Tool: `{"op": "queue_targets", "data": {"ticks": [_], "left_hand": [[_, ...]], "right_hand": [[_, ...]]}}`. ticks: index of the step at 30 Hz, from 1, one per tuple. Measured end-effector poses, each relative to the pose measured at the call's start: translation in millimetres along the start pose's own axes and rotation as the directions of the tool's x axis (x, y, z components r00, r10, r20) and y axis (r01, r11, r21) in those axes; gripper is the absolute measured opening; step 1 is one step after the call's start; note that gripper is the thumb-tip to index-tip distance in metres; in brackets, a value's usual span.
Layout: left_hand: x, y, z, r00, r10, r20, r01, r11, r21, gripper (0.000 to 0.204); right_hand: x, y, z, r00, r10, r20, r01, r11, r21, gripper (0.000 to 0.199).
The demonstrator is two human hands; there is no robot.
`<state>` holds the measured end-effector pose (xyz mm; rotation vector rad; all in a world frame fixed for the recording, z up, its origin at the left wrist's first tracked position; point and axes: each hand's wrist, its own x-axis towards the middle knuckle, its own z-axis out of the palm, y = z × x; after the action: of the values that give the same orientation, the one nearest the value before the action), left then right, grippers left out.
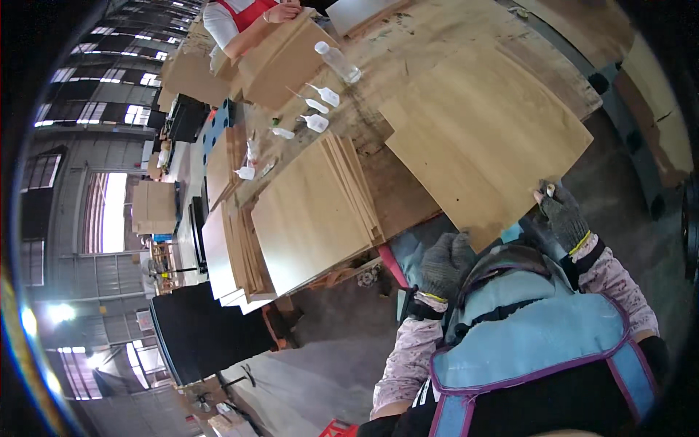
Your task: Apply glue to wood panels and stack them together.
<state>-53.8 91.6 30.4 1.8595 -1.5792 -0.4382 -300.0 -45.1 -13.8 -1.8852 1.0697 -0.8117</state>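
A large thin wooden board [488,138] lies in front of me on the workbench, its near corner reaching over the edge toward my body. My right hand [563,218], in a dark grey glove with bare fingertips, grips the board's right-hand edge. At the near left edge, close to the corner, my left hand [445,264] is closed in a matching grey glove against the board; its fingertips are hidden. Patterned sleeves cover both forearms, and a light blue apron [539,339] covers my front.
Stacked boards [313,207] stand left of my board. Several white squeeze bottles [315,122] and a clear bottle [338,62] are farther back on the workbench [429,44]. Across it, a person in a red apron [251,14] rests hands on a brown stack [284,62]. A black box-like object [211,331] stands at left.
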Motion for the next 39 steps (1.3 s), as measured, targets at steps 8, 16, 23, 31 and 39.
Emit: {"op": "queue_targets", "data": {"ticks": [8,16,23,31,39], "left_hand": [[109,-81,-4,0.981,-0.087,-0.174,0.132,0.955,0.266,0.038],[215,-96,-27,0.882,-0.259,-0.394,0.342,0.926,0.157,0.044],[198,-131,-23,0.916,0.218,-0.338,0.022,0.812,0.583,0.037],[226,-65,4,0.998,0.001,-0.065,0.041,0.777,0.628,0.037],[322,-71,66,0.965,0.078,0.252,-0.263,0.371,0.891,0.054]], "right_hand": [[-17,-19,-21,0.980,0.189,-0.058,-0.183,0.979,0.094,0.009],[-1,-26,-25,0.944,0.274,0.185,-0.319,0.903,0.288,0.008],[8,-15,-33,0.953,0.153,0.260,-0.216,0.948,0.235,0.014],[-11,6,-72,0.901,0.377,0.217,-0.428,0.684,0.590,0.023],[-23,11,-73,0.920,0.386,0.073,-0.341,0.693,0.636,0.023]]}}
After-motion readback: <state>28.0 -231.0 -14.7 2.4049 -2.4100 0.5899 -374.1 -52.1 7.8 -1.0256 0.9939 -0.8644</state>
